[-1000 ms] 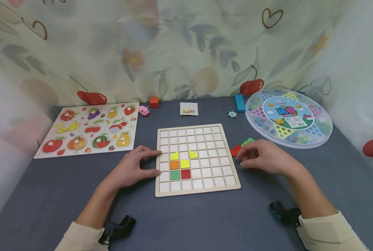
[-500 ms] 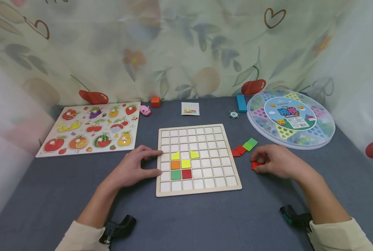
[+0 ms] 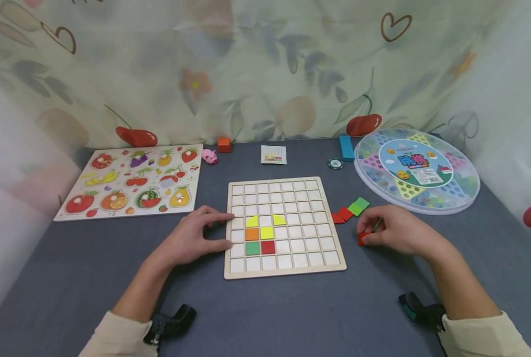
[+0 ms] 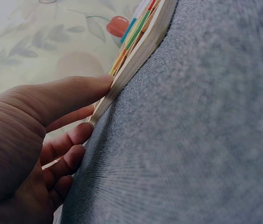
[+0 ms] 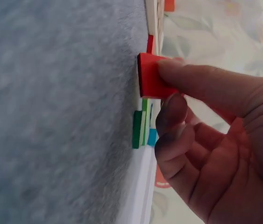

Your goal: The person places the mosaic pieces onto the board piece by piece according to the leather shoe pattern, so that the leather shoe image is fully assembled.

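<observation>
A wooden grid board (image 3: pixel 305 267) lies mid-table, with yellow, orange, green and red pieces in some of its cells. My left hand (image 3: pixel 194 233) rests at the board's left edge, thumb and index finger extended. In the left wrist view the thumb (image 4: pixel 82 88) touches the board's side (image 4: pixel 140 51), while the other fingers bend loosely beneath. To the right of the board, my right hand (image 3: pixel 395 230) pinches a red square tile (image 5: pixel 152 79) between thumb and fingers, close over the table. Beyond that hand lie red tiles (image 3: pixel 345 213) and green tiles (image 3: pixel 358 206), partly overlapping the board's right side.
A fruit puzzle board (image 3: pixel 136 183) lies at back left, beside a pink pig (image 3: pixel 209 156) and an orange-red cube (image 3: pixel 224 145). Along the back are a small pattern card (image 3: pixel 273 154), a poker chip (image 3: pixel 335 163), a blue block (image 3: pixel 346 148) and a round game box (image 3: pixel 417 166).
My right hand has moved right from the red and green tiles beside the board and now shows a red tile pinched in it. The left hand stays at the board's edge.
</observation>
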Motion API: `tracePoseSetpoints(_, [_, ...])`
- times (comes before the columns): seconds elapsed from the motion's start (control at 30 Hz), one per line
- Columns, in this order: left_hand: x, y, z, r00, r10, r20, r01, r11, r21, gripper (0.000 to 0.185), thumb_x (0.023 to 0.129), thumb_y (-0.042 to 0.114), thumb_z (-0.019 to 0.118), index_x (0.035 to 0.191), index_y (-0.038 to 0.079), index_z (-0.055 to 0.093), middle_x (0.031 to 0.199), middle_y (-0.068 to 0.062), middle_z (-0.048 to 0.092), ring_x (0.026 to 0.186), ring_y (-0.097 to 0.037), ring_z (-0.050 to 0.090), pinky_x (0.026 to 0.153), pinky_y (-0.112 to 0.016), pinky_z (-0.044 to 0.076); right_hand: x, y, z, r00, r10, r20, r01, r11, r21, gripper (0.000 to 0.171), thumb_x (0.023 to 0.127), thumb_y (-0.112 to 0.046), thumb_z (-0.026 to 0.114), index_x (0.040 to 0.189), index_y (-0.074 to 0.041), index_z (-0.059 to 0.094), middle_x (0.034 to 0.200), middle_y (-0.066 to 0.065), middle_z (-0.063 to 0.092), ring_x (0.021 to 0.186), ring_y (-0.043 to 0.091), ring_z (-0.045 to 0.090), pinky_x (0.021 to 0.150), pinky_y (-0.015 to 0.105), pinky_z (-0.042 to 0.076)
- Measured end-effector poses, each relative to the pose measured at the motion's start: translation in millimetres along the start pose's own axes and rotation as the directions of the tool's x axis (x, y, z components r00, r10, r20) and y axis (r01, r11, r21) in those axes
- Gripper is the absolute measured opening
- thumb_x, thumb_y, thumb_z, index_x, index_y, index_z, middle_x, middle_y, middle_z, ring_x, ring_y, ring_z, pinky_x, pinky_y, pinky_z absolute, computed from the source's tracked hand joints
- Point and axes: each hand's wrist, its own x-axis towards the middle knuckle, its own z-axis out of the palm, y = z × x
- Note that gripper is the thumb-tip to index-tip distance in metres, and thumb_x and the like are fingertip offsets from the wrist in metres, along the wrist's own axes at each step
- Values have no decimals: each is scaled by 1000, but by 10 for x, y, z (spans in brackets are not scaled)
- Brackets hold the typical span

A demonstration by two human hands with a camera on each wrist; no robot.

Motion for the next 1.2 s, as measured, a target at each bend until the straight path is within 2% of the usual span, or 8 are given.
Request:
tracePoseSetpoints(0.13, [0,13,-8,1000,0,1,0,1000,-3,62,88,40,83,143,20,64,126,-8,58,114,-26,53,93,-43,45,23,-73,-8,1000,-21,-1,21,999,31,14,89,-20,80,101,-15,73,90,0,65,78,19,57,66,30,49])
tracePoseSetpoints(0.37, [1,33,-22,1000,-6,3,6,1000,-2,62,88,41,82,143,21,64,127,-8,57,114,-26,53,93,-44,44,172,-321,25,997,-77,9,76,992,100,14,92,-21,78,102,-14,72,86,2,64,66,18,57,61,30,48])
tracePoseSetpoints(0.57, [11,38,-21,1000,-7,5,7,1000,-6,62,88,40,82,143,21,64,127,-8,58,112,-26,52,90,-42,43,367,-570,133,994,-106,38,100,985,139,12,93,-17,76,103,-12,73,88,4,66,74,20,60,67,32,53])
tracePoseSetpoints(0.73, [17,29,-9,1000,-10,4,10,1000,-5,61,88,39,82,143,21,64,127,-9,57,111,-26,52,88,-40,42,528,-770,272,984,-164,70,152,975,160,7,93,-10,73,100,-11,74,82,2,68,71,19,63,69,35,54])
tracePoseSetpoints(0.93, [14,20,-2,1000,-16,6,16,1000,-6,61,88,39,83,143,21,64,127,-8,57,112,-26,53,91,-42,43,693,-977,423,969,-198,150,177,974,140,9,92,-7,72,96,-14,76,80,1,68,73,18,62,71,33,52])
tracePoseSetpoints(1.1, [5,17,-6,1000,-14,5,14,1000,-4,61,88,39,82,143,21,64,127,-8,57,112,-26,53,91,-42,43,779,-1076,512,957,-193,218,176,980,96,12,90,-4,72,95,-13,78,81,1,67,75,16,59,72,31,51])
tracePoseSetpoints(1.2, [-2,20,-12,1000,-15,5,15,1000,-2,61,88,39,82,143,21,64,127,-8,57,112,-26,53,91,-42,43,799,-1121,542,957,-175,230,162,984,73,13,89,-2,72,92,-13,79,80,1,67,75,17,59,70,31,51])
